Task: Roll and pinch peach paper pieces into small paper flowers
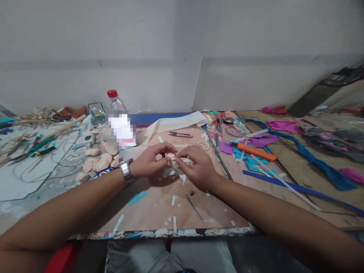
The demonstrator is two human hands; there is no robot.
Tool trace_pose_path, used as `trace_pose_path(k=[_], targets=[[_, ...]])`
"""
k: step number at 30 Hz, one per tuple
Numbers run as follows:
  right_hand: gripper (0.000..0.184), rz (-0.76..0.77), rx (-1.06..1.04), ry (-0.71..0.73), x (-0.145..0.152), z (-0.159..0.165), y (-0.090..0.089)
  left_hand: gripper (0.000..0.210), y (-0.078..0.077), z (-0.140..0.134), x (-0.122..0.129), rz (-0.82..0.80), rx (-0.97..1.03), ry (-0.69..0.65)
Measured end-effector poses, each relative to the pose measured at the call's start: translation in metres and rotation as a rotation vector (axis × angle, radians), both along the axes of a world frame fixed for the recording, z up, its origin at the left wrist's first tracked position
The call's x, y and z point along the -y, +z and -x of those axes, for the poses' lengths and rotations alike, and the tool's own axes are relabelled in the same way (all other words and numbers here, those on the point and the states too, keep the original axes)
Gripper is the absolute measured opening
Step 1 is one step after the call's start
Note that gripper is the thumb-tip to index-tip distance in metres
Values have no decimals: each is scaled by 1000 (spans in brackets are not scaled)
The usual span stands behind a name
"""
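Observation:
Both hands meet over the middle of the worktable, pinching a small pale peach piece of crepe paper (171, 156) between the fingertips. My left hand (152, 160), with a metal watch (126, 170) at the wrist, is closed on its left side. My right hand (198, 167) grips it from the right, thumb and forefinger together. Fingers partly hide the piece, so its full shape does not show. Several crumpled peach paper pieces (98, 163) lie left of the watch. Just beyond the hands lie thread snips (180, 134) and a roll of tape (204, 145).
A phone (123, 131) stands before a red-capped bottle (116, 101) at back left. Green-handled pliers (42, 146) and cables lie far left. To the right are an orange utility knife (256, 151), a blue strip (298, 187) and coloured paper scraps. A wall (142, 76) rises behind.

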State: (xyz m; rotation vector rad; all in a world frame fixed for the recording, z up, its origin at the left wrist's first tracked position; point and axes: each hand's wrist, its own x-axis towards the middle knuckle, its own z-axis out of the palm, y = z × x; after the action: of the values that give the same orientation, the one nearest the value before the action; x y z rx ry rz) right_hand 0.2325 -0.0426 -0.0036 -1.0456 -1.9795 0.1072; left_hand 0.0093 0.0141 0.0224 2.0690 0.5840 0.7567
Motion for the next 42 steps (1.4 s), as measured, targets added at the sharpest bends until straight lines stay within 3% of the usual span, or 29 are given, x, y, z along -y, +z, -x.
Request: trace_pose_path(k=[8,24,31,38,42], targets=[[18,40,-25,-28,-2,0,1,35,-2,-1,-1,-9,62,-93],[17,34,-61,-1,-2,-2,-1,36,-6,-1,-3,-15,96,-35],[22,118,-53,-8,-5,1,-3,58,-5,0,-3,166,52,-63],[37,157,116,67,-6,-2,-2,72,-11,1,-4,352,17,-137],[33,237,148,123,-3,-1,2,78,-14,1,-3,457,3,-161]])
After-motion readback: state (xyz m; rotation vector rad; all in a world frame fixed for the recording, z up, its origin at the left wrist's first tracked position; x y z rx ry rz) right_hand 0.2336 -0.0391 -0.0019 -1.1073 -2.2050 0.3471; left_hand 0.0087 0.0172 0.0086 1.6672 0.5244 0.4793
